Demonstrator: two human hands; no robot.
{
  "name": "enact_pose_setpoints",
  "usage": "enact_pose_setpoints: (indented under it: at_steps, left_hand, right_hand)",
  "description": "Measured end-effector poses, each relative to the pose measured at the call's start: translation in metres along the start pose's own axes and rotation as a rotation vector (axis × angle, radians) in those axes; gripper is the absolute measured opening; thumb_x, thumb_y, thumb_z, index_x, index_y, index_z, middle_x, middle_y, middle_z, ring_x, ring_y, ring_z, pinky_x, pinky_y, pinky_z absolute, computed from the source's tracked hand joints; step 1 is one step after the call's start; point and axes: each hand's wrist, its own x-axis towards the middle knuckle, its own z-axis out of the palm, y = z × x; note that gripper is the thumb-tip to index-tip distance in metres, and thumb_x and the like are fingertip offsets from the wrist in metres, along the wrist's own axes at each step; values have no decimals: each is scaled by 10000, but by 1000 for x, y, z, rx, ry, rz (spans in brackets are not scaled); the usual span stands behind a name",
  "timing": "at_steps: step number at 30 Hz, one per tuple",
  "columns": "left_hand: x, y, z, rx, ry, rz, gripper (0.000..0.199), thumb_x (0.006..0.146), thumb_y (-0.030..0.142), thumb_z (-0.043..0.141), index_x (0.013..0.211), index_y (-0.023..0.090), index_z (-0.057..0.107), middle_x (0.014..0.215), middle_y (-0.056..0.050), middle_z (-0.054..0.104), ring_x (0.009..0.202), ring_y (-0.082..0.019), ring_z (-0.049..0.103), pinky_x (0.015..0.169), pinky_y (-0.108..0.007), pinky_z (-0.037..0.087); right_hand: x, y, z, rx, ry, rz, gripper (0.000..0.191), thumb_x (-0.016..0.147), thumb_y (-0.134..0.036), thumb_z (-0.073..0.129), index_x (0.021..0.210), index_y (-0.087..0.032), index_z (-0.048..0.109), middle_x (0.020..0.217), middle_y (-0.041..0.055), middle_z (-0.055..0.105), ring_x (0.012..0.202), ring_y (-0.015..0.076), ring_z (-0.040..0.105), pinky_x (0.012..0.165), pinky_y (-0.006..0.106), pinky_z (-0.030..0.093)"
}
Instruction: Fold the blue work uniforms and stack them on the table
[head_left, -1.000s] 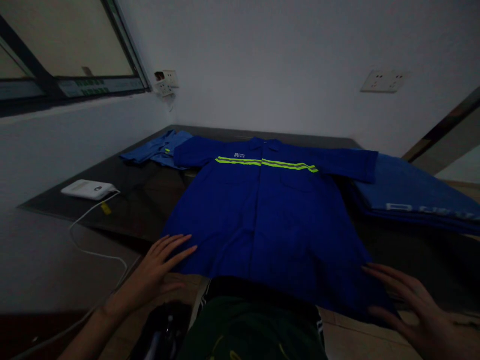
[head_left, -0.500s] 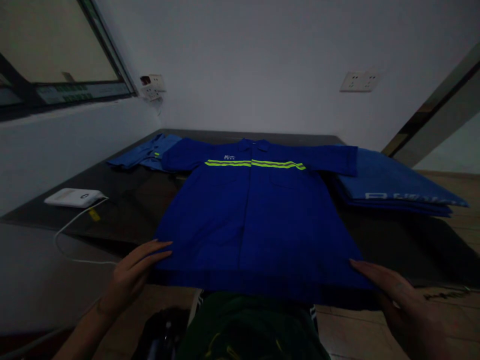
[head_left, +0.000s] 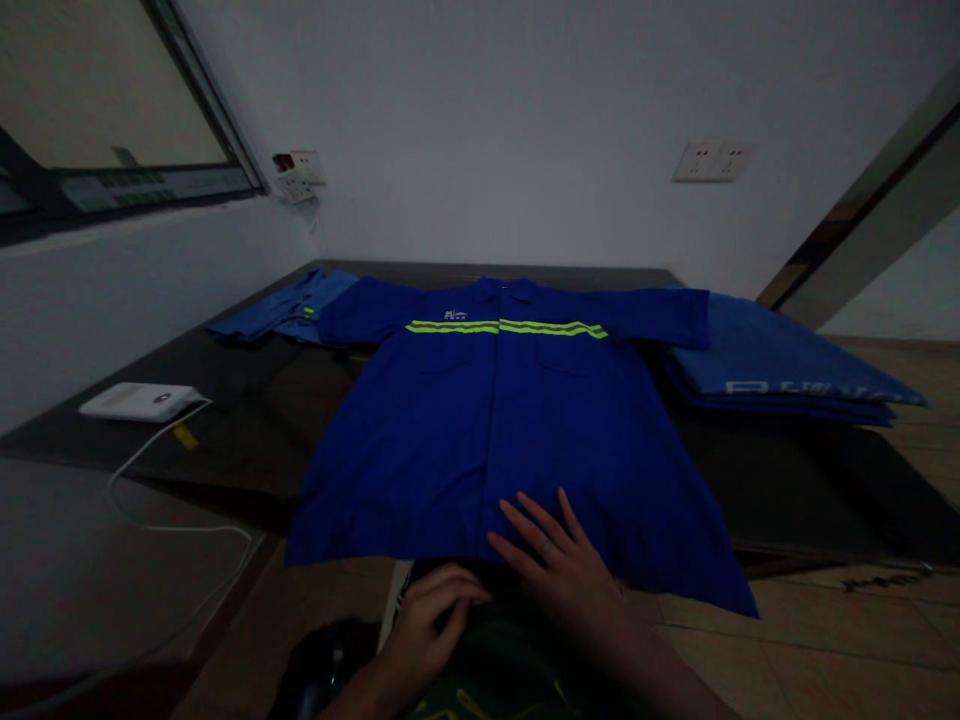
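A blue short-sleeved work shirt (head_left: 420,430) is spread front up on the dark table, collar toward the wall. Yellow-green reflective bands cross its chest, and its lower hem hangs past the near edge. On the lower front, beside the centre placket, my right hand (head_left: 562,560) lies with fingers spread; a ring shows on one finger. My left hand (head_left: 439,615) is just below the hem's middle, its fingers curled together toward the thumb. Whatever those fingers pinch, if anything, is too dark to make out.
Folded blue garments in a clear bag (head_left: 787,350) lie at the table's right. Another blue garment (head_left: 285,308) is by the left sleeve. A white power bank (head_left: 139,401) with a cable sits at the left edge of the table (head_left: 247,430). Wall sockets (head_left: 712,161) are behind.
Both hands have left the hem's two lower corners and come inward to the middle. The right hand now rests flat on the shirt front. The hem's corners hang loose.
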Motion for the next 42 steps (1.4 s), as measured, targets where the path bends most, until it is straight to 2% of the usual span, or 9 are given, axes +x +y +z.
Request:
enact_pose_setpoints:
  at_steps: [3,9,12,17,23,27,33,37,42]
  left_hand:
    - [27,3,-19,50,59,169,332,862,60,433,1051,229,647,906,-66,709,842,-165,677,743,-293,557]
    - [98,-7,-65,319,170,-25,261,922,192,478,1107,231,657,1209,-78,653,1177,-244,567,1051,-507,398]
    - [86,18,-70,49,264,100,237,959,211,438,1047,224,657,1028,-63,706,997,-188,649,908,-370,510]
    - [28,55,-54,-364,-291,70,311,993,316,394,965,237,694,721,-36,721,643,-134,680,595,-224,528]
    - [22,53,-65,-571,100,86,289,982,353,428,905,278,696,552,-8,665,435,-126,619,451,-219,496]
    - [29,53,-81,-735,157,60,226,973,315,460,933,285,681,642,2,681,405,-93,586,379,-185,438]
    - [61,36,-83,-192,64,-109,250,974,296,445,926,235,683,803,-37,712,752,-160,677,689,-273,556]
    - [88,1,-52,386,4,-36,331,944,276,480,1252,272,600,1323,-74,590,1261,-252,503,1081,-486,376]
    - [76,-41,-39,784,-204,-63,536,936,426,493,1451,340,374,1524,-53,363,1397,-271,335,1116,-512,309]
  right_hand:
    - [22,-2,10,55,-34,-22,533,861,-112,528,1375,-247,488,1438,92,482,1354,271,400,1105,615,292]
    - [41,10,-11,149,142,-22,383,888,-83,446,1208,-185,631,1168,73,693,1110,188,630,1002,416,497]
    - [52,16,-39,161,287,11,388,901,-47,397,1163,-179,651,1137,74,707,1077,157,647,953,339,523]
    - [61,12,-65,189,290,25,346,909,-67,399,1077,-184,678,1049,65,737,960,163,692,862,325,559]
    - [47,-1,-68,219,274,-56,322,952,-107,400,1152,-187,639,1078,49,729,1020,144,663,930,321,511]
    - [31,-4,-41,146,86,-138,198,934,-181,505,1007,-198,688,1092,52,720,985,184,646,892,363,499]
    - [13,-5,-16,112,-229,-97,613,655,-658,723,1067,-204,696,1191,90,671,1020,275,618,845,411,520]
    - [6,16,-32,120,-124,32,357,867,-437,620,1176,-263,656,1281,82,622,1112,232,589,907,389,497]
    - [-12,76,-17,-87,-145,290,483,923,-399,509,1393,-293,479,1464,91,449,1330,290,430,1028,544,404]
